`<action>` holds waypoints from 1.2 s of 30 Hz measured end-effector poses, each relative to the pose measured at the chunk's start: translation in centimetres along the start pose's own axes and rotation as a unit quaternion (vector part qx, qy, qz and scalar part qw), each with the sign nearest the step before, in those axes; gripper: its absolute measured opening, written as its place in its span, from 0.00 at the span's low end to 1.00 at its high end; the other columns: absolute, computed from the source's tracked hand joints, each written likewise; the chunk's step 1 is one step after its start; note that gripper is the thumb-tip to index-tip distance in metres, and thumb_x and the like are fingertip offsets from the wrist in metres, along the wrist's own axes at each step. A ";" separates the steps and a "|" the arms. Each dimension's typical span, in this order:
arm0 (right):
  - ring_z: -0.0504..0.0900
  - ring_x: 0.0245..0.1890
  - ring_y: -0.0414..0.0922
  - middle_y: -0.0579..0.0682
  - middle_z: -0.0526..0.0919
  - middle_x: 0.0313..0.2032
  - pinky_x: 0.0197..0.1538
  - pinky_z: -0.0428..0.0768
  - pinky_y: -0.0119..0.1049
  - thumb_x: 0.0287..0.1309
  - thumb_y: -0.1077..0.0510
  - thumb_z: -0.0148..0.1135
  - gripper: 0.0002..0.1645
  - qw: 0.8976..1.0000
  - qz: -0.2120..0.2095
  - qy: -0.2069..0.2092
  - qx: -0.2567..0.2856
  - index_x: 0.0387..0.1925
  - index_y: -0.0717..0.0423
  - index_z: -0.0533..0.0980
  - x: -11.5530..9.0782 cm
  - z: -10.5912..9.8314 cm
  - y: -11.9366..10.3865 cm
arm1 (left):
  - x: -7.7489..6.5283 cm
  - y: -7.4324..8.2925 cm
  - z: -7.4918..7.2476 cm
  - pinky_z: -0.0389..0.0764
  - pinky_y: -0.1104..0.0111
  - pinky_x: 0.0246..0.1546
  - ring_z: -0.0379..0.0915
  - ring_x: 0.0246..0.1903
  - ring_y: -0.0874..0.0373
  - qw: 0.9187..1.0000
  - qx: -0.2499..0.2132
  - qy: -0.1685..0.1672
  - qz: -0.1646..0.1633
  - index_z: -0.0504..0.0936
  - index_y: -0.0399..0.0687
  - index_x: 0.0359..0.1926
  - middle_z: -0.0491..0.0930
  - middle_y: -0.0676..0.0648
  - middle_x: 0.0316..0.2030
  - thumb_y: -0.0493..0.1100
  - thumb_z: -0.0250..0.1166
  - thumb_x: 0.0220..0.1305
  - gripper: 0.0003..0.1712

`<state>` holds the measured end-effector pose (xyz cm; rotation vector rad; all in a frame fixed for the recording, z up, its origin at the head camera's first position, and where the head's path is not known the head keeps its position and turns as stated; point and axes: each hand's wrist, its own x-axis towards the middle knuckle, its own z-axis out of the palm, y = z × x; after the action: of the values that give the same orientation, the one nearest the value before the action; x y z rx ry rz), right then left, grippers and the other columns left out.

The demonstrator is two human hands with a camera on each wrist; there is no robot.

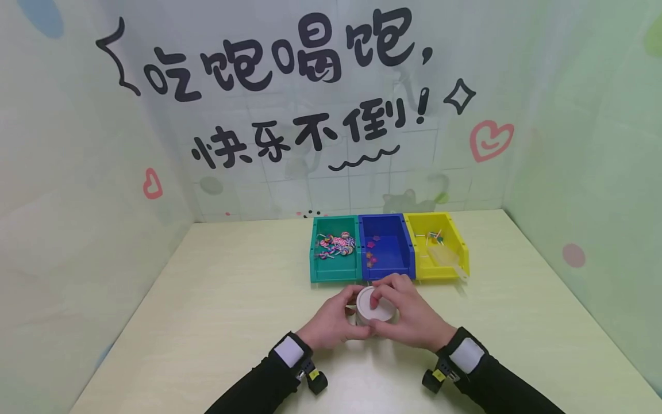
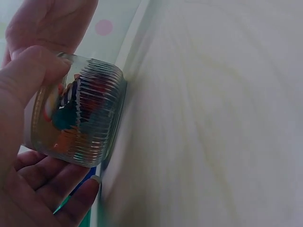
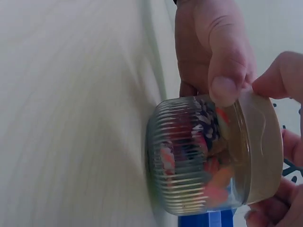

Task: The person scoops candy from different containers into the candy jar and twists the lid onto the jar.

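A ribbed clear glass jar (image 2: pixel 97 118) stands upright on the table, with colourful small pieces inside. Its pale, flat round lid (image 1: pixel 381 313) sits on top, also seen from the side in the right wrist view. My left hand (image 1: pixel 333 322) grips the jar, its thumb pressed against the glass wall and the fingers round the far side. Over the lid, my right hand (image 1: pixel 411 316) has its thumb at the rim and bent fingers on the top and far edge. Whether the lid is fully seated cannot be told.
Behind the jar, three joined bins stand in a row: green (image 1: pixel 336 272) with twisted candy-like pieces, blue (image 1: pixel 395 250) with small flower-like pieces, and yellow (image 1: pixel 462 256) with small sticks and a pale scoop (image 1: pixel 443 256). Printed walls (image 1: pixel 584 172) enclose the table (image 1: pixel 233 276).
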<state>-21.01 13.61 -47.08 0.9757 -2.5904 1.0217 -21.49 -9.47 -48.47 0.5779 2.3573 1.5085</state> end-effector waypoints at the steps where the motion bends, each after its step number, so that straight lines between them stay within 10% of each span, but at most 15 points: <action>1: 0.69 0.57 0.46 0.44 0.76 0.50 0.52 0.78 0.41 0.59 0.46 0.81 0.16 1.000 0.011 0.008 -0.005 0.40 0.36 0.79 0.0 0.1 -0.1 | 0.0 0.0 0.0 0.81 0.54 0.71 0.77 0.65 0.53 1.000 0.000 0.000 -0.001 0.72 0.54 0.74 0.79 0.50 0.68 0.43 0.83 0.62 0.43; 11: 0.69 0.50 0.47 0.49 0.69 0.41 0.42 0.72 0.37 0.54 0.27 0.81 0.32 0.991 0.112 0.037 -0.068 0.32 0.42 0.71 0.3 1.1 -1.0 | 0.0 -0.1 0.1 0.83 0.55 0.68 0.77 0.64 0.52 1.000 -0.005 0.006 -0.007 0.72 0.56 0.73 0.79 0.49 0.67 0.44 0.83 0.61 0.43; 20: 0.72 0.74 0.57 0.52 0.80 0.71 0.72 0.70 0.68 0.59 0.49 0.78 0.17 0.999 0.034 -0.030 -0.013 0.35 0.37 0.73 -0.4 -0.3 -0.6 | -0.1 -0.3 0.2 0.83 0.55 0.66 0.77 0.63 0.53 1.000 0.023 0.008 0.007 0.73 0.53 0.73 0.80 0.51 0.66 0.45 0.84 0.60 0.43; 36: 0.68 0.51 0.45 0.45 0.71 0.43 0.48 0.70 0.40 0.48 0.31 0.87 0.30 0.994 0.107 0.021 -0.032 0.31 0.40 0.75 0.3 0.5 -1.2 | -0.1 -0.1 0.0 0.82 0.52 0.70 0.76 0.64 0.51 1.000 0.020 0.010 0.004 0.72 0.51 0.73 0.80 0.48 0.67 0.42 0.83 0.59 0.44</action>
<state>-20.42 12.47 -46.75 0.6648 -2.7185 0.9891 -21.41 -9.53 -48.60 0.5840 2.4074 1.4800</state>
